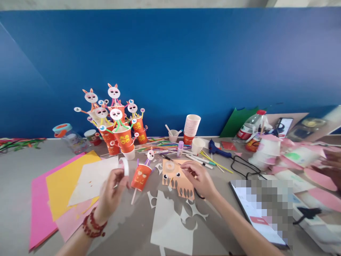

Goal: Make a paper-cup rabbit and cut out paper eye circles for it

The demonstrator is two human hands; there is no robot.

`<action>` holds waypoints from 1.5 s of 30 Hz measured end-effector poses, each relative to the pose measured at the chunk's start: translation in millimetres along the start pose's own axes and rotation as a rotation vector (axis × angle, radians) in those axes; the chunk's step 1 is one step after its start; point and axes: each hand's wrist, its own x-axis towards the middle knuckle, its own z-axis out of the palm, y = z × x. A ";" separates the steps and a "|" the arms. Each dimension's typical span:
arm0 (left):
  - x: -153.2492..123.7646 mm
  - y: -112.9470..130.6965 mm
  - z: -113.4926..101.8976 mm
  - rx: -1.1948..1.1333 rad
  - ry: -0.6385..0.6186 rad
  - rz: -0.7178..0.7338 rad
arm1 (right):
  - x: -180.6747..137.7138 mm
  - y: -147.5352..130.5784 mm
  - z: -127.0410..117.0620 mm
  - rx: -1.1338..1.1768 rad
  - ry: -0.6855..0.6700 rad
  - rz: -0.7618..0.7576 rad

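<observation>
The left hand [113,193] has its fingers clamped on a white ring [126,168], and holds it up above the desk [128,233]. Red beads [93,224] go around that wrist. The right hand [199,179] is over the edge of the peach paper [188,180], with its thumb and first finger close to each other. I cannot tell if they are shut on something small. A thin pen [167,158] has its end just beside those fingertips. On the peach paper are a clear ring and two small eyes, and leaf shapes are cut out of its bottom part.

At 2 o'clock from the left hand, a red cup [140,177] leans over, with a bunny on top and a stick poking out below. At 12 o'clock, more bunny cups [124,137] stand in piles. At 9 o'clock lies yellow paper [60,186].

From the right hand, a tall pile of cups [191,126] is at 12 o'clock, a blue glue gun [220,151] at 1 o'clock, and white scraps [172,224] at 7 o'clock. A flat screen [243,202] is at 4 o'clock. Far off at 3 o'clock is another person's blurry hand [329,167].
</observation>
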 end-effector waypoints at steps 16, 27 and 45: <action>-18.3 44.3 95.5 -0.223 -0.438 0.145 | -22.2 -15.7 26.1 0.045 -0.038 -0.286; -13.0 49.0 87.9 -0.190 -0.379 0.172 | -28.0 -24.7 23.5 -0.010 -0.109 -0.282; -7.6 51.1 80.7 -0.505 -0.361 0.035 | -23.8 -19.7 30.9 0.415 -0.176 0.015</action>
